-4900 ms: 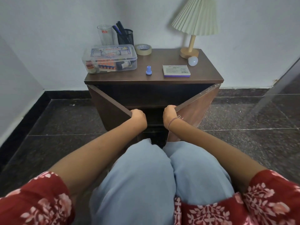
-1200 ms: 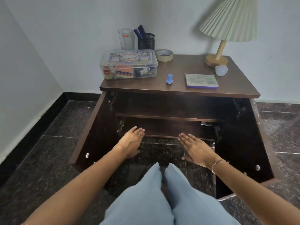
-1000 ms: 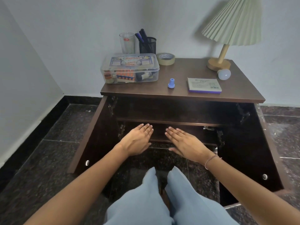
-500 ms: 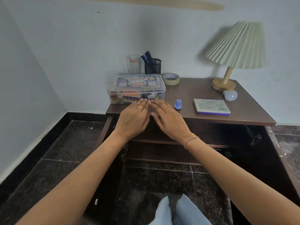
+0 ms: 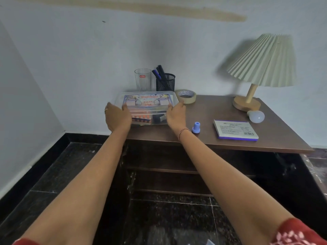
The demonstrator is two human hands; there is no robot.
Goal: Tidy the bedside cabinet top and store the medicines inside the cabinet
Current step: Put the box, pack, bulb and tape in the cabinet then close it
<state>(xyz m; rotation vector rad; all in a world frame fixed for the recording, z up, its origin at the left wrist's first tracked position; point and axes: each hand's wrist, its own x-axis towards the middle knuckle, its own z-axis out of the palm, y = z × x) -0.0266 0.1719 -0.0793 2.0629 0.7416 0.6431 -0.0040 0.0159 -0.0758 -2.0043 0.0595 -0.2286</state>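
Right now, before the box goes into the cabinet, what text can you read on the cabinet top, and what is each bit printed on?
"cello": red sticker on the drinking glass.
"FIRST": label on the lid of the clear plastic box; the red word above it and the smaller print are too blurred to read.
"Faber-Castell": probably, heading on the flat white box; its fine print and barcode digits are too small to read.
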